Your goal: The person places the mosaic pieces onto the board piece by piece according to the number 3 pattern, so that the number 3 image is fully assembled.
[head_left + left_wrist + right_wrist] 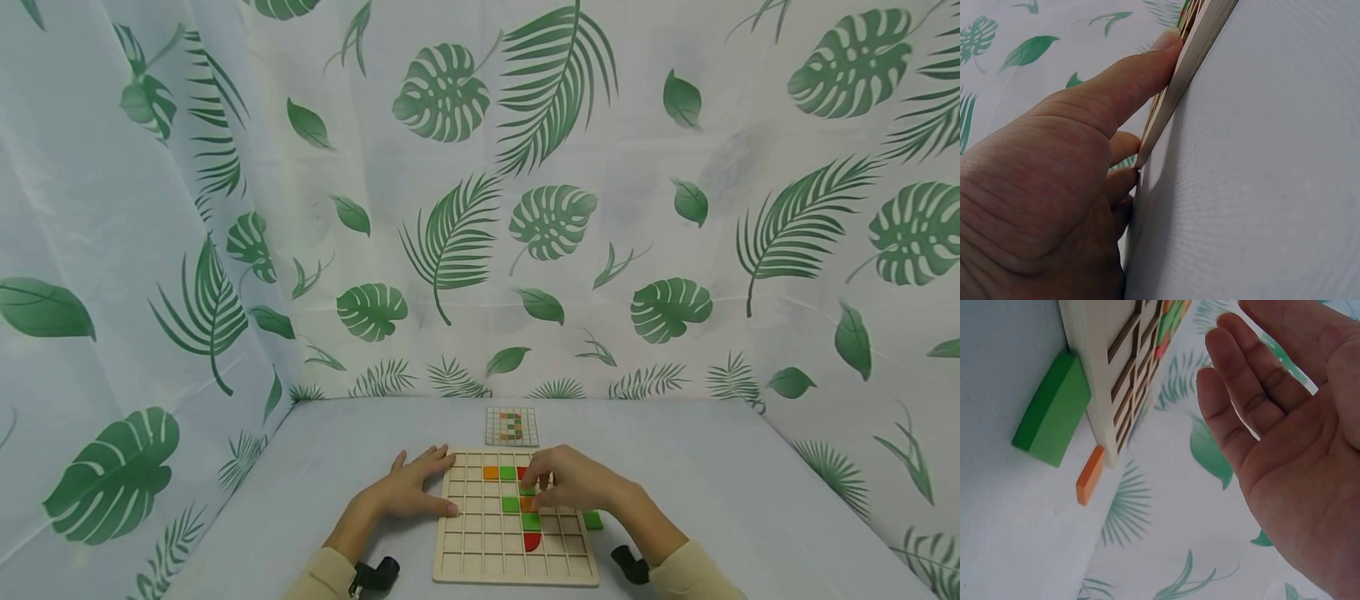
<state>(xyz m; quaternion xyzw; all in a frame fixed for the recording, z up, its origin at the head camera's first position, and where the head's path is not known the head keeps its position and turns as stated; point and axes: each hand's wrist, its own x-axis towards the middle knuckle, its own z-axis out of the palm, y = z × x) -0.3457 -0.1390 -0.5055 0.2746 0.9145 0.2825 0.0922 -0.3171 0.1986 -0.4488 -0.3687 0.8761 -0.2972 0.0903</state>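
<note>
A square wooden grid board (pixel 480 563) lies on the table, its cells partly filled with orange, green and red tiles. My left hand (pixel 411 487) rests at its left edge, fingers spread and thumb (pixel 1141 78) on the rim. Over the upper right of the board is my right hand (pixel 573 479), fingertips down at a green tile (pixel 528 491) and an orange tile (pixel 528 505), with a gap between thumb and fingers. Below these sit another green tile (pixel 532 522) and a rounded red tile (pixel 532 542). The right wrist view shows the outer fingers (pixel 1222 409) loosely bent.
A small pattern card (pixel 491 417) lies behind the board. Beside the board's right edge are a loose green tile (pixel 1060 419) and a loose orange tile (pixel 1090 476). A leaf-print curtain (pixel 465 350) borders the table at the back and sides.
</note>
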